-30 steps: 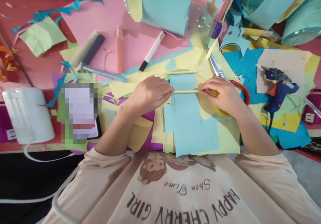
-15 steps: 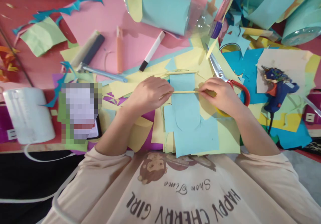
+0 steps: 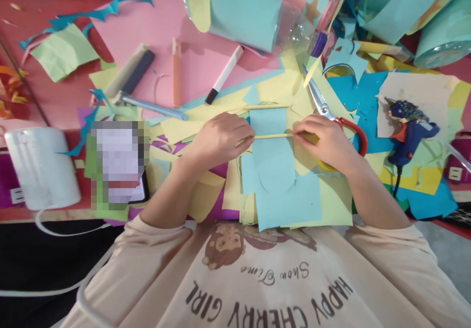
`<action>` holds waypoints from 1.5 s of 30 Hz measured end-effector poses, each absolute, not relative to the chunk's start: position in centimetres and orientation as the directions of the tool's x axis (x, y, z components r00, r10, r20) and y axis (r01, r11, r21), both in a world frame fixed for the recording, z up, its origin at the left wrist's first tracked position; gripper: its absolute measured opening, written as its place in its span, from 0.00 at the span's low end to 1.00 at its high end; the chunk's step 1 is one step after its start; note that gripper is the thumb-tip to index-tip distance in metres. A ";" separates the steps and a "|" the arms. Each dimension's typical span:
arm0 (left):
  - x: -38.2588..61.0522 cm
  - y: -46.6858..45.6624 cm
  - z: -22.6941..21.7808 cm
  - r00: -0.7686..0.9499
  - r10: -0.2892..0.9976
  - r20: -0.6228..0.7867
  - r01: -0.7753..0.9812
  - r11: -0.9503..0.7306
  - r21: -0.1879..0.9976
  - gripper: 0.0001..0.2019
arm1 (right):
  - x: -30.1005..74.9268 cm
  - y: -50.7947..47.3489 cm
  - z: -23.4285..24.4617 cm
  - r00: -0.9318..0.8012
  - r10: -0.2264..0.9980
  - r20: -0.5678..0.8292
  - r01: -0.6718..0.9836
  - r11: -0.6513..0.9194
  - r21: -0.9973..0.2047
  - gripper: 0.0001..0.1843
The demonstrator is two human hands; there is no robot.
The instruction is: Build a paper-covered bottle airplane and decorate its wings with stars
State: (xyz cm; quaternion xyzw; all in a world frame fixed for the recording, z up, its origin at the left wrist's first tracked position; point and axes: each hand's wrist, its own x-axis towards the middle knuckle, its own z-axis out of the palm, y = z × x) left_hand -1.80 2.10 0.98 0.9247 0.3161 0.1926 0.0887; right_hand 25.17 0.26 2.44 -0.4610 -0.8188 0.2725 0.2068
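Scissors (image 3: 324, 106) left of glue gun (image 3: 410, 129)

Only text I can read is on the shirt (image 3: 265, 293), upside down in my feed: "HAPPY CHERRY GIRL" in block capitals, with "Show Time" in script between that and the monkey print (image 3: 224, 242). Pixelated patch (image 3: 117, 161) at left: unreadable.

The left hand (image 3: 221, 139) and right hand (image 3: 327, 139) pinch the two ends of a thin yellow paper strip (image 3: 273, 136), stretched level across a light blue paper sheet (image 3: 274, 171); red-handled scissors (image 3: 333, 114) lie just beside the right hand.
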 end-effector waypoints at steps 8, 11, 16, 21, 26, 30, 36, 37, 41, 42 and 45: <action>-1.8 2.1 0.9 0.727 0.645 0.236 0.571 -0.759 0.314 0.10 | 25.1 0.2 2.1 -0.474 0.876 0.089 0.651 0.417 -0.635 0.05; -1.8 2.1 0.8 0.725 0.642 0.247 0.564 -0.761 0.321 0.11 | 25.1 0.2 2.1 -0.479 0.873 0.093 0.652 0.424 -0.628 0.06; -1.8 2.2 0.8 0.718 0.657 0.228 0.570 -0.744 0.349 0.12 | 25.1 0.2 2.0 -0.481 0.871 0.096 0.654 0.430 -0.622 0.06; -1.8 2.2 0.8 0.723 0.663 0.195 0.575 -0.734 0.361 0.11 | 25.1 0.2 1.9 -0.473 0.874 0.113 0.656 0.435 -0.617 0.06; -1.8 2.2 0.8 0.729 0.656 0.195 0.576 -0.742 0.342 0.11 | 25.0 0.1 1.7 -0.465 0.877 0.121 0.648 0.430 -0.628 0.06; -1.8 2.3 0.8 0.725 0.666 0.174 0.582 -0.728 0.361 0.13 | 25.1 0.2 1.7 -0.459 0.881 0.115 0.650 0.421 -0.632 0.06; -1.7 2.3 0.7 0.724 0.666 0.179 0.573 -0.726 0.381 0.13 | 25.0 0.2 1.7 -0.459 0.880 0.117 0.660 0.427 -0.618 0.06; -1.7 2.3 0.7 0.724 0.666 0.181 0.575 -0.727 0.377 0.12 | 25.0 0.2 1.7 -0.461 0.880 0.114 0.664 0.427 -0.614 0.06; -1.7 2.3 0.7 0.718 0.669 0.190 0.585 -0.729 0.356 0.12 | 25.1 0.2 1.7 -0.453 0.885 0.109 0.671 0.419 -0.612 0.03; -1.7 2.3 0.7 0.717 0.670 0.192 0.586 -0.728 0.356 0.12 | 25.1 0.2 1.6 -0.451 0.886 0.109 0.671 0.418 -0.612 0.02; -1.8 2.4 0.7 0.709 0.677 0.198 0.592 -0.723 0.355 0.12 | 25.3 0.2 1.6 -0.453 0.885 0.109 0.676 0.421 -0.605 0.02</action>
